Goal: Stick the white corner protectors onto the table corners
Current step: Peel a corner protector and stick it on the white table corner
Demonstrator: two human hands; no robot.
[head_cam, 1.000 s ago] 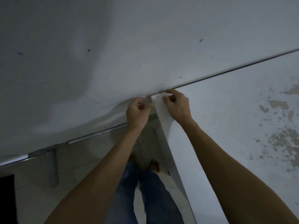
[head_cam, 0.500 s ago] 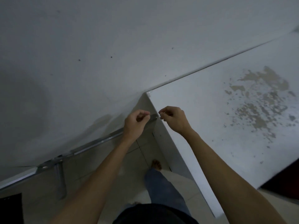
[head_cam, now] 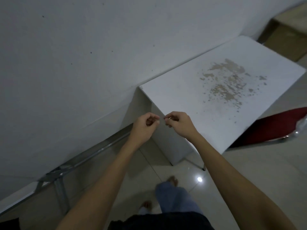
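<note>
Over the gap between wall and table, head view only: left hand (head_cam: 145,126) and right hand (head_cam: 178,124) are raised together, fingertips almost touching. Both have fingers curled with thumb against forefinger, pinching something tiny between them. It is too small and blurred to name; my guess is a peel-off backing or a sliver of tape. No protector is clearly visible in either hand.

White table (head_cam: 182,100) stands against the wall (head_cam: 83,63), with flaked paint across the middle of its top. At the far-left table corner (head_cam: 140,87), next to the wall, there is a slightly raised pale edge. It may be a fitted protector; can't confirm. The other corners look bare or can't be read.

Metal frame (head_cam: 93,152) runs along the wall base. A red chair (head_cam: 274,128) sits right of the table.

Risks, as I judge them:
- A small sticky scrap could cling to the fingers or drop to the tiled floor (head_cam: 249,171) and be lost in the dim light.
- Flaky or dusty paint near an edge could make the adhesive grip poorly.
- A corner tight against the wall leaves little room to press squarely, so the protector could seat skewed.
</note>
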